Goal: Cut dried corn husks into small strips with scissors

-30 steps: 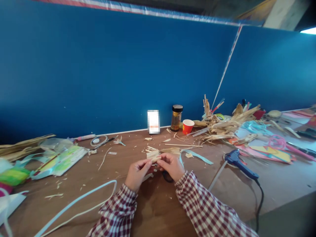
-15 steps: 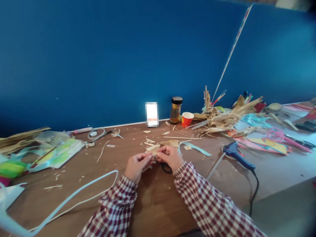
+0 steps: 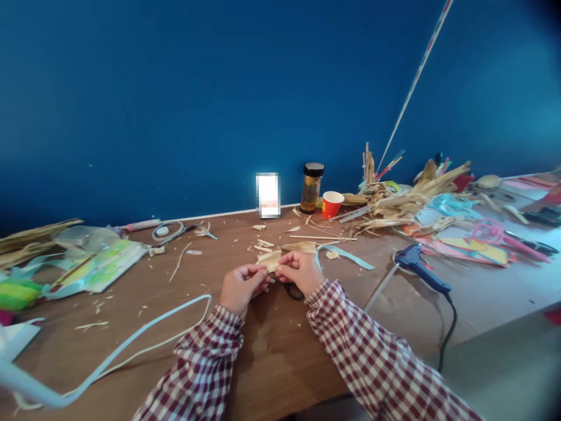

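Both my hands meet over the middle of the brown table (image 3: pixel 263 374). My left hand (image 3: pixel 242 287) is closed, thumb against fingers, on the near left edge of a pale piece of dried corn husk (image 3: pixel 268 259). My right hand (image 3: pixel 302 273) pinches the same husk piece at its right side. Beyond the right fingers lies another, browner husk strip (image 3: pixel 298 247). A black ring-shaped handle (image 3: pixel 294 292) shows under my right hand; the rest of it is hidden. Thin pale husk scraps (image 3: pixel 264 244) lie just beyond the hands.
A blue glue gun (image 3: pixel 421 270) with its cord lies to the right. At the back stand a lidded jar (image 3: pixel 311 188) and a red paper cup (image 3: pixel 332 206). Dried husks (image 3: pixel 394 210) are heaped at the back right. A white curved tube (image 3: pixel 144 334) crosses the front left.
The view has shifted slightly. My hands stay together, and the pale husk between them now shows wider and flatter.
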